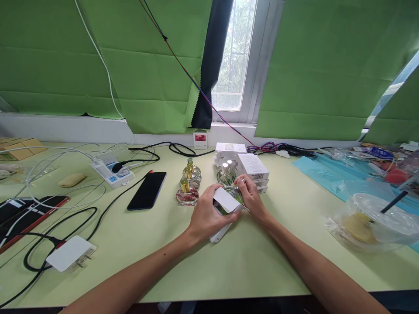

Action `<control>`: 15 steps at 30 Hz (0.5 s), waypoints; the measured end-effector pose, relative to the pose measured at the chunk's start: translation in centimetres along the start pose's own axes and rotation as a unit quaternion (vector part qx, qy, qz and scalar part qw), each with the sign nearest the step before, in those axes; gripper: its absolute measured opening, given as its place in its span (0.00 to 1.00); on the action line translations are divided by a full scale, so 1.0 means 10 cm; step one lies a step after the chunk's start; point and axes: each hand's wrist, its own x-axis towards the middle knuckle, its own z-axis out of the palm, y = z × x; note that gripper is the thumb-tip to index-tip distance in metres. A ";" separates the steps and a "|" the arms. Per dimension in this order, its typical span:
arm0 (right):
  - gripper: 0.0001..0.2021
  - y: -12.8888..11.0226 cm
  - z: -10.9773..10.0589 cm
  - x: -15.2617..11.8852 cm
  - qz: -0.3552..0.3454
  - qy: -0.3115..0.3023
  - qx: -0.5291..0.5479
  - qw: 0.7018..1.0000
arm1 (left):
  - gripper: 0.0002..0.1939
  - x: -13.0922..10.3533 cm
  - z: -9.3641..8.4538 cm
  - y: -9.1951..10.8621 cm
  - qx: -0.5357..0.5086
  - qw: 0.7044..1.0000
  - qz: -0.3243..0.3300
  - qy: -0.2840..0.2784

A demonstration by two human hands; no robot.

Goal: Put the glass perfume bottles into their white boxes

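My left hand (206, 216) is wrapped round a small white carton (226, 199) with its flap standing out, just above the table. The fingers of my right hand (252, 196) are closed on the top of a clear glass perfume bottle (236, 193) with a greenish tint, right against the carton's far end. How far the bottle sits inside the carton is hidden. A white flap or box end (220, 235) shows below my left hand. Beyond my hands stand silver-capped perfume bottles (225, 178). To the left, several gold-capped perfume bottles (186, 197) form a row.
Stacked white cartons (253, 166) stand behind my right hand. A dark phone (147, 191), a power strip (113, 170) and a white charger (71, 254) with loose cables lie left. At right are a bagged lidded drink cup (376, 218) and blue plastic sheeting (330, 172).
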 end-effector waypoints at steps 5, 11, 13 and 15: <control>0.17 -0.01 0.01 -0.02 -0.016 0.008 -0.006 1.000 | 0.32 -0.01 0.00 -0.02 0.003 1.000 0.006 0.011; 0.17 0.01 0.03 -0.04 -0.016 0.013 -0.009 1.000 | 0.33 -0.01 0.03 -0.03 0.001 1.000 0.003 0.015; 0.17 0.01 0.03 -0.04 -0.016 0.011 -0.007 1.000 | 0.33 -0.01 0.03 -0.03 0.003 1.000 0.004 0.014; 0.17 0.01 0.02 -0.04 -0.014 0.008 -0.005 1.000 | 0.33 -0.01 0.02 -0.03 0.006 1.000 0.006 0.011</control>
